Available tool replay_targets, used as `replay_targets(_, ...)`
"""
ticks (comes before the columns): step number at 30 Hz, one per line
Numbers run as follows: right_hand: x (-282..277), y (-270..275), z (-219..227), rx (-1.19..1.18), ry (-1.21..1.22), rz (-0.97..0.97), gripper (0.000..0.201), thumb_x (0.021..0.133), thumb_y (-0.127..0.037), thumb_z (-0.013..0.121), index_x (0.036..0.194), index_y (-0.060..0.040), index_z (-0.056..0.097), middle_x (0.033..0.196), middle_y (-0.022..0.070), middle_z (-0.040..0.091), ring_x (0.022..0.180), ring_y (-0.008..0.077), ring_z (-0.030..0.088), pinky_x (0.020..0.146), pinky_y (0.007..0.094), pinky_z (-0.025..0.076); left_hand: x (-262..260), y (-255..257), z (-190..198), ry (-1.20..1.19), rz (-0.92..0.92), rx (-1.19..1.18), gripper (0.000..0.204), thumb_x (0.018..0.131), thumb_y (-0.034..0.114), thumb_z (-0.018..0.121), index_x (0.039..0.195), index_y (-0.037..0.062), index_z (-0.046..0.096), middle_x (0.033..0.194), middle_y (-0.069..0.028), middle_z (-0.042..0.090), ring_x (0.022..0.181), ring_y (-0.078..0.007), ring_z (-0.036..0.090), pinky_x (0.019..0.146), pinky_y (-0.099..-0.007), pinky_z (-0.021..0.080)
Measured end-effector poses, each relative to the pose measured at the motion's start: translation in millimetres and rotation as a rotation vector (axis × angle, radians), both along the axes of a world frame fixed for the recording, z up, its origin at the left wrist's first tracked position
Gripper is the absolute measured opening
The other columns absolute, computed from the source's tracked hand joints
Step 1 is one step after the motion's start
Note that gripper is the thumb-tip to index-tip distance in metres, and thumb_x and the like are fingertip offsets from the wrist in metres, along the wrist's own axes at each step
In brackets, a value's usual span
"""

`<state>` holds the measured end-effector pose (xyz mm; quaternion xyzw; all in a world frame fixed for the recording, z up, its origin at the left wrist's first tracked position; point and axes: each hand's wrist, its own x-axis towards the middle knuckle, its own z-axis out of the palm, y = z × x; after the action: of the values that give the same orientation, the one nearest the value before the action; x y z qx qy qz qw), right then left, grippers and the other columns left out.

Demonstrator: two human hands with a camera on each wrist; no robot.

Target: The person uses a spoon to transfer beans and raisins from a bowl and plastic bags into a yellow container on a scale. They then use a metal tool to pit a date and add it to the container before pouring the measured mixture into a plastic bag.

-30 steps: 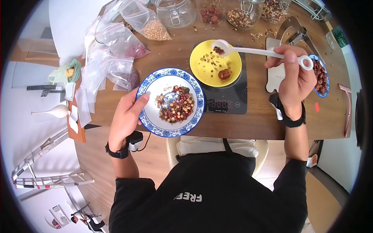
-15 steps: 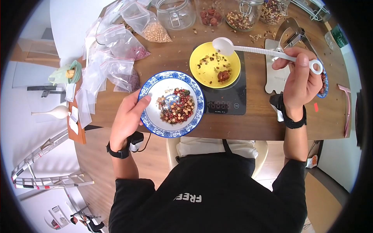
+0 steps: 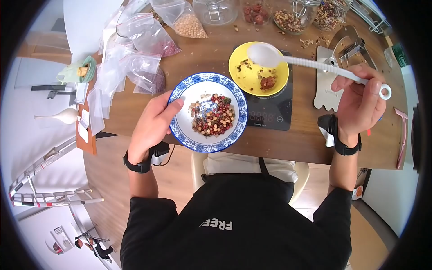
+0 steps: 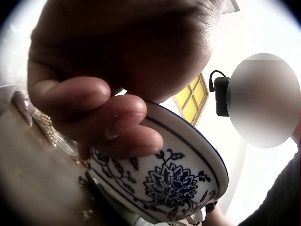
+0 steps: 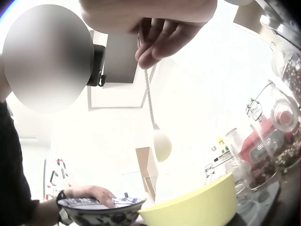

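In the head view my left hand (image 3: 155, 118) grips the left rim of a blue-and-white bowl (image 3: 183, 130), thumb over the edge and fingers beneath. Mixed beans and grains (image 3: 215, 120) lie in that bowl. The left wrist view shows its flower-painted outside (image 4: 171, 186) under my curled fingers. My right hand (image 3: 362, 101) pinches the handle of a white long-handled spoon (image 3: 265, 55) near its ring end. The spoon's head hangs above a yellow bowl (image 3: 245, 81), apart from it in the right wrist view. In the yellow bowl are a reddish-brown dried fruit (image 3: 267, 83) and scattered small seeds.
The yellow bowl stands on a black digital scale (image 3: 270, 120). Zip bags (image 3: 146, 33) of beans lie at the back left. Glass jars (image 3: 290, 20) line the back edge. Right of the scale is a metal stand (image 3: 326, 96); a pink tool (image 3: 401, 135) lies far right.
The dark bits in the spoon have dropped into the yellow bowl. My right hand has drawn rightward and the spoon's head looks higher. My left hand still holds the blue-and-white bowl.
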<state>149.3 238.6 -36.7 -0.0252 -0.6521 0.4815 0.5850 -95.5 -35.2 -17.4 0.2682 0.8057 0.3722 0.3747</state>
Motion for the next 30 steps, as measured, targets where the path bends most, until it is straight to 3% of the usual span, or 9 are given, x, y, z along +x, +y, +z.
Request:
replay_targets(2,2.9,0.1,0.1,-0.037,-0.027,0.213,0.034,0.107,-0.022,0.044,0.101,0.0077,0.060,0.083,0.0172,0.065,0.060,0.0204,0.063,0.055,0.0311,0.050,-2.0,-1.1,-2.3,-0.005,-0.008,-0.003,0.032,0.103,0.023,0.054,0.119,-0.0015,0.065,0.074,0.0039,0.061,0.058,-0.0011,0.049,0.049,-0.0188,0.036)
replay_targets(7,-4.2,-23.0,4.5,0.074,-0.248,0.349,0.034,0.103,-0.022,0.058,0.096,0.0107,0.067,0.083,0.0183,0.070,0.068,0.0208,0.069,0.062,0.0302,0.056,-3.4,-2.6,-3.6,-0.003,-0.023,-0.020,0.032,0.102,0.023,0.055,0.119,-0.0019,0.065,0.076,0.0037,0.062,0.060,-0.0013,0.051,0.050,-0.0191,0.037)
replay_targets(11,-19.6,-34.7,5.4,0.314,-0.403,0.476,0.022,0.094,-0.012,0.069,0.108,0.0045,0.069,0.086,0.0111,0.073,0.068,0.0164,0.069,0.061,0.0255,0.052,-2.6,-4.0,-4.7,-0.018,-0.041,-0.008,0.032,0.102,0.022,0.054,0.121,-0.0017,0.064,0.080,0.0027,0.063,0.062,-0.0022,0.052,0.051,-0.0193,0.039)
replay_targets(13,-19.8,-48.5,11.6,0.140,-0.727,0.495,0.030,0.091,-0.010,0.073,0.120,-0.0020,0.068,0.078,0.0036,0.069,0.064,0.0102,0.064,0.057,0.0232,0.047,-3.7,-5.2,-5.9,-0.033,-0.044,0.007,0.032,0.103,0.022,0.053,0.122,-0.0017,0.064,0.082,0.0024,0.064,0.062,-0.0026,0.052,0.052,-0.0193,0.039)
replay_targets(14,-20.5,-50.8,11.7,0.139,-0.726,0.492,0.030,0.091,-0.010,0.073,0.120,-0.0020,0.068,0.078,0.0036,0.069,0.064,0.0102,0.064,0.057,0.0232,0.047,-4.5,-6.6,-6.6,-0.044,-0.041,0.001,0.034,0.103,0.023,0.053,0.123,-0.0015,0.063,0.083,0.0023,0.064,0.062,-0.0025,0.053,0.051,-0.0190,0.040)
replay_targets(16,-22.2,-54.2,9.9,-0.327,-0.750,0.513,0.035,0.092,-0.010,0.072,0.126,-0.0045,0.064,0.069,-0.0005,0.062,0.059,0.0056,0.057,0.053,0.0227,0.042,-4.9,-10.4,-8.8,-0.053,-0.038,-0.003,0.035,0.103,0.024,0.053,0.125,-0.0012,0.063,0.084,0.0021,0.064,0.063,-0.0023,0.053,0.051,-0.0187,0.040)
replay_targets(20,-24.5,-42.5,3.4,-0.580,-0.694,0.567,0.027,0.097,-0.010,0.067,0.123,-0.0040,0.065,0.073,-0.0016,0.060,0.058,0.0026,0.053,0.050,0.0190,0.041,-3.3,-15.6,-13.2,-0.101,0.036,0.029,0.032,0.103,0.022,0.052,0.125,0.0003,0.061,0.077,0.0021,0.062,0.057,-0.0028,0.052,0.049,-0.0194,0.040)
replay_targets(28,-26.1,-53.3,-8.2,-0.546,-0.671,0.578,0.023,0.096,-0.011,0.068,0.119,-0.0055,0.069,0.076,-0.0005,0.066,0.062,0.0030,0.057,0.052,0.0193,0.044,-12.8,-26.0,-21.2,-0.127,0.105,0.078,0.035,0.104,0.023,0.051,0.131,0.0024,0.056,0.075,0.0028,0.060,0.054,-0.0031,0.051,0.046,-0.0190,0.038)
replay_targets(30,-25.3,-55.2,-8.9,-0.077,-0.768,0.563,0.027,0.093,-0.011,0.071,0.120,-0.0071,0.070,0.085,0.0021,0.072,0.063,0.0043,0.059,0.055,0.0223,0.048,-13.7,-24.5,-21.2,-0.129,0.145,0.079,0.034,0.104,0.022,0.050,0.132,0.0033,0.054,0.075,0.0023,0.060,0.053,-0.0041,0.050,0.045,-0.0196,0.037)
